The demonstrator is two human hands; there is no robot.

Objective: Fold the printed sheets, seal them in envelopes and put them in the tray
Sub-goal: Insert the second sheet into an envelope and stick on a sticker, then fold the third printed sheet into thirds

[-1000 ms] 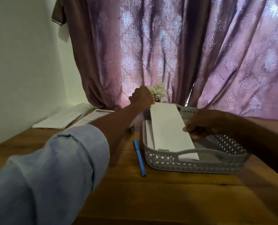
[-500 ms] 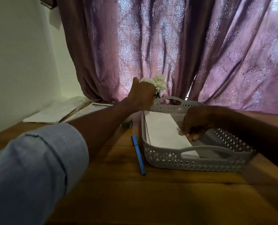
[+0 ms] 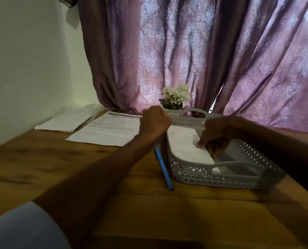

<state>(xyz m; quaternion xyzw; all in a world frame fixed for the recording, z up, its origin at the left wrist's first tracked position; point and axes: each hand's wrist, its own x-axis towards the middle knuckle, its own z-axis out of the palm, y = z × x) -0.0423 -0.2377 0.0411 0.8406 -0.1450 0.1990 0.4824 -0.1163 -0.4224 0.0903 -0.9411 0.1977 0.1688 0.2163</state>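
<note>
A white envelope [image 3: 183, 144] lies flat in the left part of the grey lattice tray [image 3: 221, 178]. My right hand [image 3: 216, 135] reaches into the tray from the right and pinches the envelope's right edge, thumb on top. My left hand [image 3: 155, 121] is curled into a fist against the tray's far left corner; I cannot tell whether it grips the rim. A printed sheet [image 3: 110, 130] lies unfolded on the wooden table, left of the tray. Further left, near the wall, is a pile of white papers [image 3: 65, 121].
A blue pen [image 3: 164, 168] lies on the table along the tray's left side. A small pot of white flowers [image 3: 176, 95] stands behind the tray, in front of the purple curtain [image 3: 185, 51]. A white wall borders the table on the left.
The envelope, tilted over the tray a second ago, now lies flat inside it. My left hand has left its far end and drawn back to the tray's corner. My right hand stays on the edge.
</note>
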